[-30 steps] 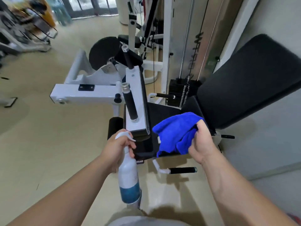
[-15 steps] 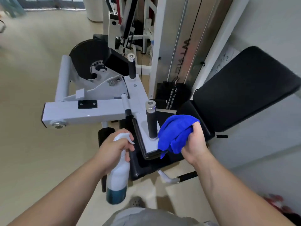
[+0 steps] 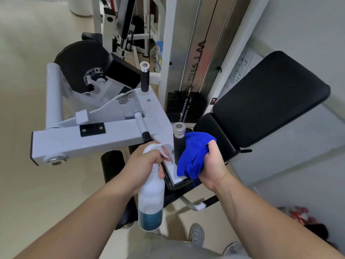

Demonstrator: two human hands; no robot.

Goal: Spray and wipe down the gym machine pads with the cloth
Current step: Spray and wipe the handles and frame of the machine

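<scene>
My left hand [image 3: 143,165] grips a white spray bottle [image 3: 151,200] with blue liquid at its bottom, its trigger head pointing right towards the machine's white arm. My right hand [image 3: 212,165] holds a bunched blue cloth [image 3: 192,156] pressed against a black foam handle [image 3: 178,144] with a silver cap. The black back pad [image 3: 270,98] slopes up to the right, and the black seat pad [image 3: 218,133] lies just behind the cloth. A black roller pad [image 3: 112,165] hangs below the white arm.
The white machine arm [image 3: 89,139] stretches left across the floor. A second black handle [image 3: 144,77] stands farther back. The weight stack [image 3: 184,107] and cable tower rise behind. A wall runs on the right. My shoes [image 3: 196,234] are at the bottom.
The view has shifted down and closer to the machine. The cloth went from the seat pad to the black handle on the white arm. The bottle stays in my left hand.
</scene>
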